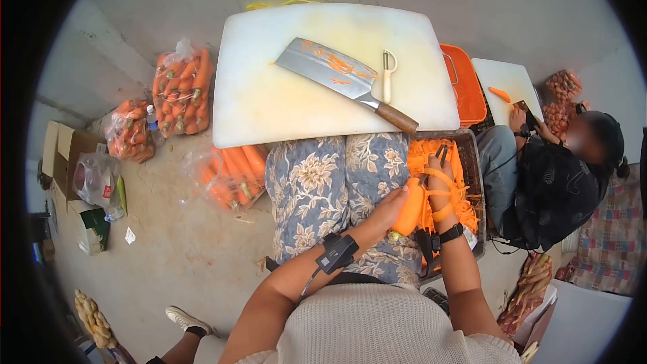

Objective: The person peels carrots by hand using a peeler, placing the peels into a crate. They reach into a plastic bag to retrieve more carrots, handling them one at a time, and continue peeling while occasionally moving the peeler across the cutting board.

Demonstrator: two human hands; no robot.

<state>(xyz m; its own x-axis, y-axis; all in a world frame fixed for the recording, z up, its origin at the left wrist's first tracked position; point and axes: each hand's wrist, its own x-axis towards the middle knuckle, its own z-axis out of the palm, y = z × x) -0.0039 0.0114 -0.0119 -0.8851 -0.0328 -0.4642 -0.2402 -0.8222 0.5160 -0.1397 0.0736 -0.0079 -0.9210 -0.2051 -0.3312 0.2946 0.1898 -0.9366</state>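
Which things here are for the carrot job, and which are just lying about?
Seemingly for the job: carrot in left hand, dark tool in right hand, crate, orange peelings, bagged carrots.

Probably just lying about: cardboard box, bottle, white scrap.

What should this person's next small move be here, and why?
Probably shake the right hand to drop its peel strips into the crate: they loop across the hand and wrist, the crate below holds similar peelings, and the left hand grips the carrot, so clearing them might prevent snagging.
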